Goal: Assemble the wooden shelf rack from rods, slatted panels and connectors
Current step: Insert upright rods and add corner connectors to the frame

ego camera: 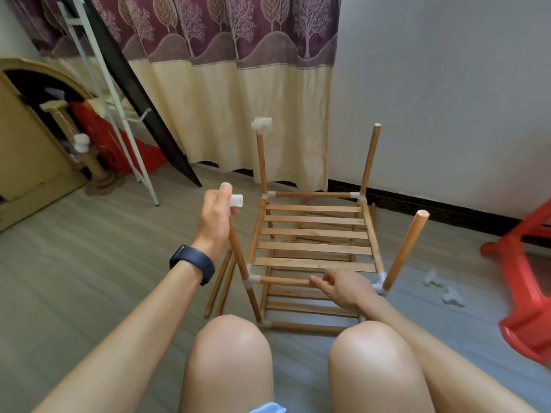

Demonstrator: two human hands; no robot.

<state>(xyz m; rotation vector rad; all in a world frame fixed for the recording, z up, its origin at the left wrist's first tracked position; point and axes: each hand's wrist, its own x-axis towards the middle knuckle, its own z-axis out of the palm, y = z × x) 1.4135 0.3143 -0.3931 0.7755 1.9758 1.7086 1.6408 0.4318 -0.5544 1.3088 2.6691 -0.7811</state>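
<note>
Gripping a white connector (236,201) at the top of the near-left upright rod (238,251), the left hand (216,217) has its fingers curled round the piece; can't tell whether it is fully seated on the rod. The right hand (343,289) is closed round the front cross rod (283,281), thumb and fingers wrapped on it. The half-built rack stands on the grey floor (89,263) just ahead of the person's bare knees, with an upper slatted panel (313,234) on top and a lower slatted panel (310,308) beneath. The far-left upright (261,162) carries a second connector (261,124). The far-right upright (369,159) and near-right upright (405,248) end in bare wood. Two loose rods (220,287) lie on the floor, left of the rack. Spare connectors (444,289) lie to the right, near a tipped red plastic stool (524,293). A dark wristband (193,263) is on the left wrist. Behind are a tree-print curtain (238,84) and a white wall (447,84). A white metal frame (113,114) and a black board (134,93) lean at the left. A rope-wrapped post (92,162) stands beside them.
</note>
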